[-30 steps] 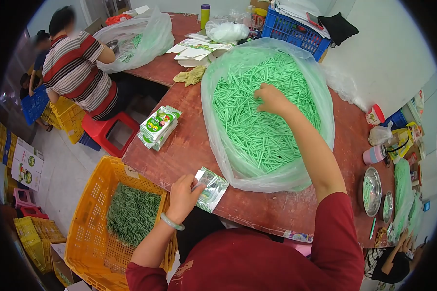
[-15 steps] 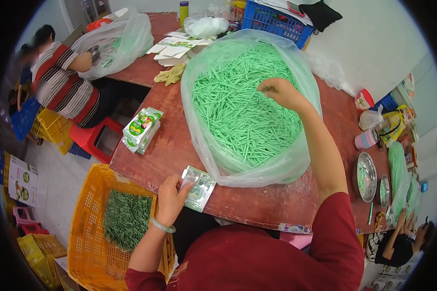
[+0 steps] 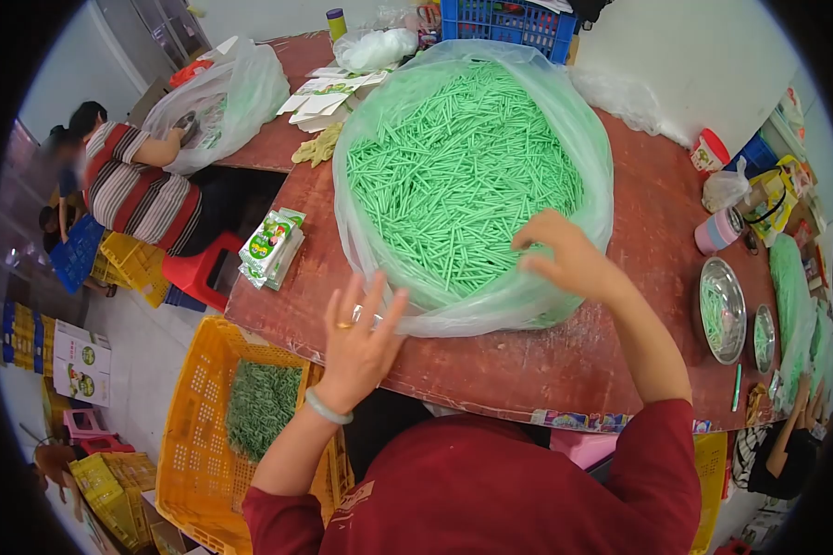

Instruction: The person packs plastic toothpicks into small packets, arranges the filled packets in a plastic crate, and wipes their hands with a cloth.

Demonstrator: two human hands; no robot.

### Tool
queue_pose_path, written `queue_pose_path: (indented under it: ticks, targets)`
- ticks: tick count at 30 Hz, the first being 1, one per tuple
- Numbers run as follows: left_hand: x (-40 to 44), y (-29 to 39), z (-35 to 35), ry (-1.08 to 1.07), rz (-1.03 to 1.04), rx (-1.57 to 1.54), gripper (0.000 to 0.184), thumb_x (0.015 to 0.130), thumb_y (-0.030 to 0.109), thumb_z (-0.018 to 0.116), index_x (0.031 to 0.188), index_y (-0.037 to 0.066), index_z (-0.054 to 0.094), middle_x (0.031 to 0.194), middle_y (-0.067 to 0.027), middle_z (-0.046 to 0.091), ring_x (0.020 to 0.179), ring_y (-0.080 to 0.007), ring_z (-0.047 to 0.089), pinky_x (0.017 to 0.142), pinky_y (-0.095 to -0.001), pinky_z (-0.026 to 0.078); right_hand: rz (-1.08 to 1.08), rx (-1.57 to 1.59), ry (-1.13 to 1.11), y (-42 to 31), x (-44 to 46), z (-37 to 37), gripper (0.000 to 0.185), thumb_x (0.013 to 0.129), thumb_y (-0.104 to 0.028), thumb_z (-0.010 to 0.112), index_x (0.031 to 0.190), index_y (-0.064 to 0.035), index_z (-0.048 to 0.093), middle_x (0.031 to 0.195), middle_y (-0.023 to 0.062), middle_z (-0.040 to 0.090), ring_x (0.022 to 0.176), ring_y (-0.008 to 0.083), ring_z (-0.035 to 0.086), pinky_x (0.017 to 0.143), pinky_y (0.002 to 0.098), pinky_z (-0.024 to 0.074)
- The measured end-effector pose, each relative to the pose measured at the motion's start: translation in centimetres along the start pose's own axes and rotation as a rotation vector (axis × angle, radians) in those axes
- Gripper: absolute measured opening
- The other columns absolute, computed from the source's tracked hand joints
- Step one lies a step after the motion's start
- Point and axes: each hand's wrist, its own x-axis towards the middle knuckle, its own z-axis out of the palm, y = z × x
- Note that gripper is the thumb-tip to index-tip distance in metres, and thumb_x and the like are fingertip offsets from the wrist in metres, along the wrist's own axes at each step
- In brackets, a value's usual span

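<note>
My left hand [image 3: 361,342] is raised over the near table edge, fingers spread, holding nothing. Behind its fingers a small silvery bit of a packet [image 3: 368,315] shows; the rest is hidden. Above the lower right part of the big clear bag [image 3: 597,194], my right hand [image 3: 565,257] has its fingers curved and thumb apart, with nothing visible between them. Many thin light-green sticks [image 3: 463,166] fill the bag. Left of it, a small stack of green and white packets [image 3: 271,248] lies on the red table [image 3: 657,268].
An orange crate [image 3: 194,435] with dark green packets stands at the lower left. Metal bowls [image 3: 722,310] sit on the right. A blue crate [image 3: 509,28], flat cartons [image 3: 329,97] and a yellow glove [image 3: 319,145] are farther back. A person in stripes [image 3: 143,185] sits at the left.
My left hand has come off the silvery packet and lifted, its fingers spreading. My right hand has moved down and nearer over the sticks. The head view has shifted.
</note>
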Motion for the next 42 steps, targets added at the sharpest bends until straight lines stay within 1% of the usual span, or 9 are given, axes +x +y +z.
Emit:
queue_pose_path:
  ticks: [3,7,10,14,21,29,33,35,42]
  targets:
    - [1.8,1.3,0.7,-0.117,0.134,0.072,0.059,0.083,0.016,0.065,0.139,0.016,0.046,0.147,-0.0149,0.041,0.138,-0.0291,0.034,0.109,-0.0549,0.025,-0.157,-0.17,0.009,-3.0,-2.5,1.3,0.044,0.077,-0.028,0.075,0.108,-0.0013,0.059,0.098,0.0117,0.059,0.094,0.0294,0.051,0.083,0.0379,0.0428]
    - [2.2,2.4,2.4,-0.201,0.165,-0.021,0.052,0.083,0.011,0.062,0.133,0.013,0.05,0.111,-0.008,0.058,0.114,-0.0261,0.053,0.104,-0.0529,0.031,-0.022,-0.255,0.022,-3.4,-6.2,2.8,0.057,0.071,-0.028,0.079,0.113,0.0012,0.056,0.093,0.013,0.056,0.088,0.0312,0.051,0.08,0.0394,0.0428]
    - [2.1,3.1,4.4,-0.125,0.208,0.056,0.04,0.075,0.01,0.065,0.114,0.011,0.059,0.086,-0.0043,0.052,0.089,-0.0231,0.056,0.098,-0.0487,0.034,0.0,-0.322,0.049,-2.8,-8.5,3.9,0.048,0.067,-0.018,0.076,0.105,0.001,0.056,0.088,0.0129,0.053,0.085,0.0307,0.05,0.076,0.0391,0.0436]
    - [3.5,4.5,3.9,-0.1,0.171,0.007,0.012,0.077,0.004,0.058,0.087,0.01,0.055,0.083,-0.0052,0.049,0.086,-0.0237,0.054,0.093,-0.0464,0.038,-0.021,-0.445,0.111,-2.4,-10.2,4.6,0.025,0.065,-0.004,0.064,0.087,-0.0008,0.054,0.083,0.0119,0.049,0.082,0.0289,0.049,0.069,0.0364,0.0448]
    - [3.9,6.7,5.2,-0.041,0.226,-0.113,0.013,0.076,0.002,0.058,0.086,0.009,0.055,0.083,-0.0061,0.05,0.086,-0.0247,0.052,0.091,-0.044,0.038,-0.075,-0.477,0.25,-1.6,-12.1,4.5,0.016,0.068,-0.003,0.058,0.082,-0.0024,0.051,0.08,0.01,0.046,0.081,0.0266,0.048,0.07,0.0356,0.044]
    - [4.1,8.0,5.3,-0.167,0.198,-0.05,0.011,0.075,0.003,0.057,0.082,0.01,0.053,0.08,-0.0066,0.05,0.086,-0.0253,0.052,0.088,-0.0433,0.037,-0.115,-0.516,0.166,-0.7,-12.9,4.3,0.013,0.071,-0.006,0.058,0.078,-0.0062,0.048,0.077,0.0079,0.045,0.08,0.0246,0.047,0.076,0.0359,0.0416]
    - [4.0,8.3,6.1,-0.041,0.195,-0.111,0.013,0.071,0.002,0.058,0.08,0.009,0.053,0.079,-0.0062,0.049,0.082,-0.026,0.051,0.083,-0.0423,0.037,-0.138,-0.514,0.155,-0.5,-13.1,4.5,0.011,0.072,-0.006,0.057,0.078,-0.0063,0.048,0.076,0.0078,0.044,0.079,0.025,0.047,0.074,0.036,0.0411]
    - [4.1,8.5,7.0,0.102,0.217,-0.171,0.017,0.065,-0.001,0.06,0.078,0.009,0.052,0.076,-0.0063,0.048,0.079,-0.0265,0.05,0.079,-0.041,0.036,-0.156,-0.553,0.172,0.0,-13.0,4.9,0.015,0.068,-0.009,0.06,0.076,-0.0073,0.047,0.075,0.007,0.045,0.078,0.0241,0.047,0.072,0.0354,0.0405]
    - [5.9,6.6,7.5,0.124,0.199,-0.184,0.019,0.067,0.003,0.063,0.073,0.009,0.047,0.072,-0.0065,0.047,0.073,-0.0281,0.049,0.073,-0.0404,0.034,-0.213,-0.365,0.411,0.5,-10.3,4.5,0.035,0.054,-0.02,0.076,0.071,-0.0079,0.047,0.071,0.0081,0.045,0.072,0.0267,0.045,0.068,0.0375,0.0364]
